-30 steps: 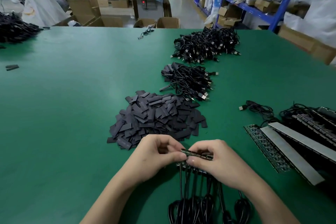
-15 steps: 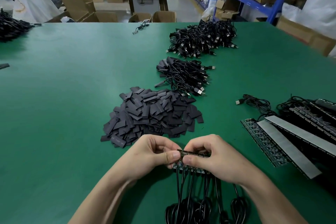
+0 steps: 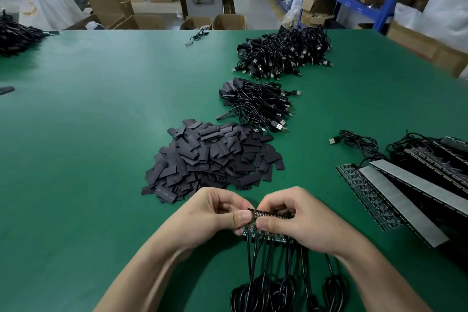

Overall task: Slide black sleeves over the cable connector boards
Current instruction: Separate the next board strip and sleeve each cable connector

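The panel of connector boards point(image 3: 272, 215) is pinched by the left hand point(image 3: 215, 213) and right hand point(image 3: 301, 220) — a board could be cracked if flexed unevenly.

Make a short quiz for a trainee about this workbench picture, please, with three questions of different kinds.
1. True or false: the left hand and the right hand both pinch the strip of connector boards.
2. Where is the pile of black sleeves? A: on the table, beyond the hands. B: on the floor. C: on a shelf.
3. Fill the gap: the table's surface is ____ in colour.

Key: 1 true; 2 A; 3 green.
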The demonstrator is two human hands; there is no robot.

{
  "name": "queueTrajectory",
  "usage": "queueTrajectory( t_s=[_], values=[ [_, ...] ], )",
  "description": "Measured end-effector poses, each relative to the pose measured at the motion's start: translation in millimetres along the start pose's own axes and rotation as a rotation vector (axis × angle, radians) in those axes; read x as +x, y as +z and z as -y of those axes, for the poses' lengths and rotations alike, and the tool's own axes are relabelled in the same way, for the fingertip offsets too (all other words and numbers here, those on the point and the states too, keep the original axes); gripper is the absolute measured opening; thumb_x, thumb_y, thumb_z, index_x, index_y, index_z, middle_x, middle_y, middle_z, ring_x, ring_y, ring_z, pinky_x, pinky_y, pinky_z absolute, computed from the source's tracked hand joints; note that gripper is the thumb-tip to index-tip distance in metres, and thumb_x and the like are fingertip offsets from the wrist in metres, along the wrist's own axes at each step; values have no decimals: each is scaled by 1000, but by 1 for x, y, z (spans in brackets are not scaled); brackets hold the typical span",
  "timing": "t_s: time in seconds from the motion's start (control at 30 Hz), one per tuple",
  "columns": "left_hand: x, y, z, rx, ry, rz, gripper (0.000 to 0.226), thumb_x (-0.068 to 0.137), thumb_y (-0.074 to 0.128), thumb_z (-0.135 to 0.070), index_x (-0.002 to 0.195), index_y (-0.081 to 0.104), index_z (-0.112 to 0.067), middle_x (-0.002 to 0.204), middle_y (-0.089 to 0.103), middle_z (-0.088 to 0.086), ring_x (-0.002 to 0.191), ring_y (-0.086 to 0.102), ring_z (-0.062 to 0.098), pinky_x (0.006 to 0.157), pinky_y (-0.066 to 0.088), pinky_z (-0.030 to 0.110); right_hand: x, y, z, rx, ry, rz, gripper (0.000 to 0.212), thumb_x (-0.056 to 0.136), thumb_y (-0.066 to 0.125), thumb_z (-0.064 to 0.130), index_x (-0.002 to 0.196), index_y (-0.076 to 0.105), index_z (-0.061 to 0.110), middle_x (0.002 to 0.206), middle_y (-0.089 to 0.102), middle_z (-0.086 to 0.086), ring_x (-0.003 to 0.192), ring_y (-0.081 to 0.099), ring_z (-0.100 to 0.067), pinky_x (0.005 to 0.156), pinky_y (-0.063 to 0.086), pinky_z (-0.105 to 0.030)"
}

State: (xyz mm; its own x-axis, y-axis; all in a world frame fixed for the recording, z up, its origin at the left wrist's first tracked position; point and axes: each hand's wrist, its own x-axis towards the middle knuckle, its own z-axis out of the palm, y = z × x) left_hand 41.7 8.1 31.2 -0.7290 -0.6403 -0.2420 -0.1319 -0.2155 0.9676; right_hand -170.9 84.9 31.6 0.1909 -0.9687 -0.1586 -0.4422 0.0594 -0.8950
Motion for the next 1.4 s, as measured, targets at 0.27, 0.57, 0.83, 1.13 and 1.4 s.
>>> queueTrajectory(
  t_s=[0.27, 0.57, 0.83, 1.13, 1.4],
  values=[
    [-1, -2, -1, -81, 7, 37, 6, 84, 73, -8, 86, 79, -8, 74, 71, 10, 62, 62, 13, 66, 53, 21, -1, -3, 2, 63, -4, 30, 6, 92, 77, 34, 87, 77, 31, 76, 69, 10, 71, 58, -5, 70, 45, -26],
    [0, -12, 1, -22, 255, -132, 19, 71, 86, -29, 83, 80, -15, 83, 63, 20, 74, 54, 25, 70, 43, 34, -5, 1, 8, -234, -55, -171, 44, 81, 63, 70, 118, 71, 48, 113, 66, 26, 114, 59, 6, 92, 43, -20],
    [-3, -22, -2, 149, 314, -163, 20, 86, 75, -35, 101, 79, -23, 84, 71, 5, 75, 65, 23, 76, 51, 42, -5, 19, 28, 218, -125, 29, 15, 100, 67, 36, 93, 76, 26, 99, 80, 3, 89, 74, -8, 83, 54, -24],
    [-5, -52, 3, 1000, 295, -83, 29, 92, 75, -16, 105, 79, -42, 103, 58, -21, 98, 60, -1, 90, 50, 26, -21, 5, 50, 1004, -272, -66, 23, 78, 85, 45, 84, 79, 24, 76, 76, -1, 68, 75, -14, 63, 62, -25],
    [-3, -52, 6, 1077, 285, -162, 13, 81, 84, -41, 88, 72, -43, 105, 54, -24, 97, 53, -8, 83, 49, 26, -33, -35, 64, 825, -458, -346, 26, 80, 79, 55, 86, 76, 29, 62, 63, 12, 52, 60, -4, 58, 54, -20]
  ],
)
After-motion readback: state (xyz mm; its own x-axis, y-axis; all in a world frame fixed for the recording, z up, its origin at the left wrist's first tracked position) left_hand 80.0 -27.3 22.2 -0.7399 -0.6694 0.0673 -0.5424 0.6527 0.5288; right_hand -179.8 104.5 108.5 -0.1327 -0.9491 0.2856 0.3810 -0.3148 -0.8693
